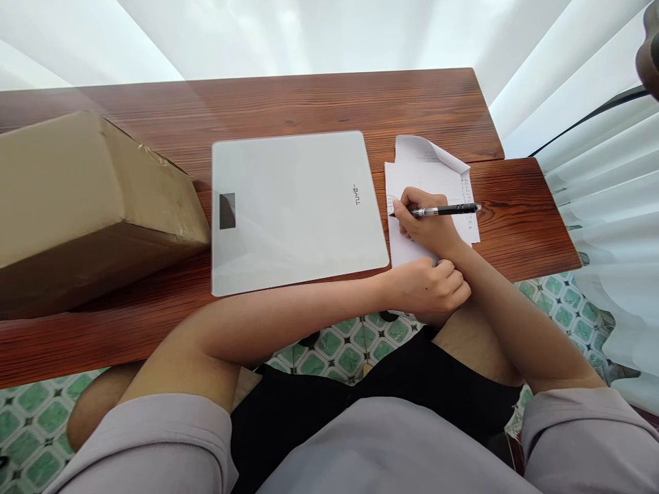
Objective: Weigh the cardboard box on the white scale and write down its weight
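Observation:
A black pen (pixel 453 209) with a clear grip is pinched in my right hand (pixel 425 216). Its writing end points left, at the left side of some white paper sheets (pixel 404 245). The top sheet's upper corner curls over, and small handwriting runs down the right margin. My left hand (pixel 430 285) is closed in a fist at the table's front edge, against my right wrist; I see nothing in it. Left of the paper lies a flat white glass scale (pixel 293 206) with a dark display window (pixel 227 210) on its left side.
A large brown cardboard box (pixel 149 185) stands at the left on the dark red wooden table (pixel 309 103). White curtains (pixel 309 34) hang behind the table and along the right. Green patterned tiles (pixel 350 350) cover the floor below.

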`<state>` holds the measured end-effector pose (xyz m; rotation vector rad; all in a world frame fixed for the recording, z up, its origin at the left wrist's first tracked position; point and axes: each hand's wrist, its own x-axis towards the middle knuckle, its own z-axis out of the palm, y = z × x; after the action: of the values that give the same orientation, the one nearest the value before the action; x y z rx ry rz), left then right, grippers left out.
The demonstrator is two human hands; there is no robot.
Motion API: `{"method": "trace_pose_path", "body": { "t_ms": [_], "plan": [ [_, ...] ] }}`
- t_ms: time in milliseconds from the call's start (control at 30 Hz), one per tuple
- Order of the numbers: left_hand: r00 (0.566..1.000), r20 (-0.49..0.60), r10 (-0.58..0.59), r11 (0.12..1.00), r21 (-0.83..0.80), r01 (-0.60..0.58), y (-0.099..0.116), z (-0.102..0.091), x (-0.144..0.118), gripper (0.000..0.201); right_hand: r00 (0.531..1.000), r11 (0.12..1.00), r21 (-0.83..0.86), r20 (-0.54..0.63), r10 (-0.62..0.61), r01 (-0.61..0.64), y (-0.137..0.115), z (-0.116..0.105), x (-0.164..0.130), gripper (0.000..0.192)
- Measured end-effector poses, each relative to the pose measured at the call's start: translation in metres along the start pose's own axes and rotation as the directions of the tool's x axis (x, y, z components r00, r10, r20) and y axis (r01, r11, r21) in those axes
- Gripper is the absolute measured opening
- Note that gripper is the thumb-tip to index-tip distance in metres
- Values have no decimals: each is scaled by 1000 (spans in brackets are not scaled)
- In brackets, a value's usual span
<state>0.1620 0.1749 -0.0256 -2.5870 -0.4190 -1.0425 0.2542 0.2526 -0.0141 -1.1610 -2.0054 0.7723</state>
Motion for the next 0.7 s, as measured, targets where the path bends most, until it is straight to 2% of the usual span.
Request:
{"method": "trace_pose_path", "body": {
  "t_ms": [333,533,700],
  "plan": [
    [1000,28,-1,1000,-11,2,0,-1,0,21,1000,998,64,-16,10,-9,0,0,-1,34],
    [999,53,-1,1000,-23,2,0,-3,0,21,1000,1000,22,-3,22,-22,0,0,-1,35],
    [998,61,-4,999,-34,6,0,-2,-1,21,1000,999,50,-5,10,-9,-1,0,-1,36]
  ]
}}
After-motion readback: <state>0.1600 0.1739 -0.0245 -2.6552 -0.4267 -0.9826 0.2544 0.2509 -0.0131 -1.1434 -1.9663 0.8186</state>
